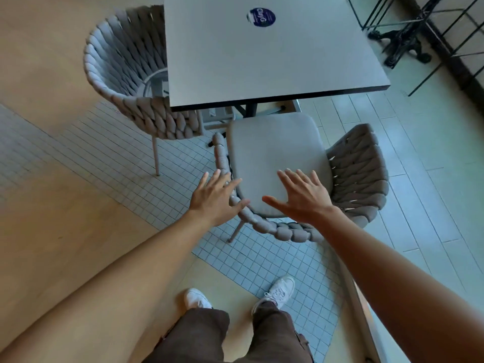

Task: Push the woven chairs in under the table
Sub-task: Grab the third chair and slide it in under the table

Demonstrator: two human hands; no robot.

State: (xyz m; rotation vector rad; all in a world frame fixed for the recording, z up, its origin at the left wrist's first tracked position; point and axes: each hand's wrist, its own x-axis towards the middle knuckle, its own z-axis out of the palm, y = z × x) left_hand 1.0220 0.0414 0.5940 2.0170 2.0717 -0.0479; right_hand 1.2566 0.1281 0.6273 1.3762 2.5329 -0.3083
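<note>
Hovering open-gripped, both hands (262, 199) empty above near woven chair (356, 174); table (262, 56) ahead.

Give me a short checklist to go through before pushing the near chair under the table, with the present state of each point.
1. Left hand on the woven rim: cannot tell; it is open over the left rim, contact unclear.
2. Right hand on the chair: not ok; it is spread open above the cushion, no grip.
3. Near chair lined up with the table: not ok; it stands angled, its back to the right.
4. Seat under the table: not ok; only the front edge reaches it.
5. Far chair: ok; partly under already.
6. Feet clear of chair legs: ok.
</note>
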